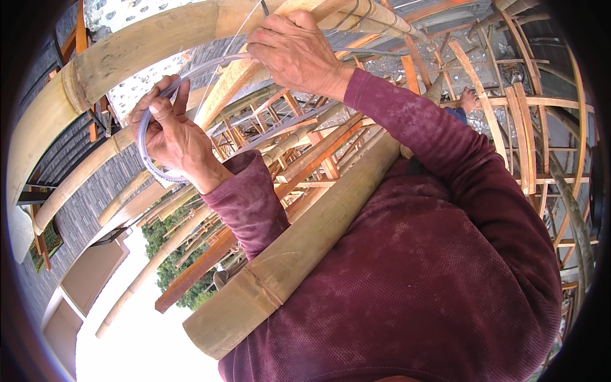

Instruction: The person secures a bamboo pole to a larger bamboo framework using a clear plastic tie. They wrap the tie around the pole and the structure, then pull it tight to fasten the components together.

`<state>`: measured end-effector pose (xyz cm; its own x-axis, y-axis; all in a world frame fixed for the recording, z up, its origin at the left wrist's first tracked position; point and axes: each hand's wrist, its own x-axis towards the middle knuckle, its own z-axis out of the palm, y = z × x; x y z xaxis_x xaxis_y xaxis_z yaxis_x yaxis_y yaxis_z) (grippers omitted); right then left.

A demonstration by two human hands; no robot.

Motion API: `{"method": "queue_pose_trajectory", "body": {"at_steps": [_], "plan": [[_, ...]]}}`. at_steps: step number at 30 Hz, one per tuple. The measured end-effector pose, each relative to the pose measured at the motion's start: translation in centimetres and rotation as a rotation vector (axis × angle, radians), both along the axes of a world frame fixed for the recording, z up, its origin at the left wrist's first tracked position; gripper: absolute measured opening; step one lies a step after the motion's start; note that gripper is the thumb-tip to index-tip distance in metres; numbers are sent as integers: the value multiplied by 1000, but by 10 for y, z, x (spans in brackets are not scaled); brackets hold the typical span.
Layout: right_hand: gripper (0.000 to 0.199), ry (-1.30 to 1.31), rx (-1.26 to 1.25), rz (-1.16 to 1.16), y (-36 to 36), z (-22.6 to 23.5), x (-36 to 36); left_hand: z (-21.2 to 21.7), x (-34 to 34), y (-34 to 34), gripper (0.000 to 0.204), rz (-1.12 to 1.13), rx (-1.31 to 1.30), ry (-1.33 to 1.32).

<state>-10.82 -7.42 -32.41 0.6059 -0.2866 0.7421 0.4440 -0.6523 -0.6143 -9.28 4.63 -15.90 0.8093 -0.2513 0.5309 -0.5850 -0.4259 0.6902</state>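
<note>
A clear plastic tube (141,137) curves in a loop at the upper left. My left hand (181,143) is raised, its thumb and fingers closed round the tube's upper bend. Higher up and to the right, my right hand (294,54) is closed on another stretch of the tube, against a thick bamboo pole (146,41). Its fingertips are partly hidden. Between my hands a thin pale string (237,35) runs down at a slant. A second thick bamboo pole (305,245) lies across the front of my body, under my raised arms.
Below spreads a scaffold of bamboo and sawn timber (324,156). Grey roof tiles (108,188) slope along the left. A bare foot (468,100) by blue cloth rests among timbers at the upper right. Green foliage (172,245) shows at the lower left.
</note>
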Motion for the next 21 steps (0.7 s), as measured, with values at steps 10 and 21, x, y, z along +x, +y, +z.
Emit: {"method": "queue_pose_trajectory", "body": {"at_steps": [10, 21], "plan": [[17, -7, -25, -13, -4, 4, -3, -4, 1, -1, 28, 1, -10, 26], [15, -7, -4, -13, -1, 3, -1, -20, 1, -4, 23, 11, -11, 88]]}}
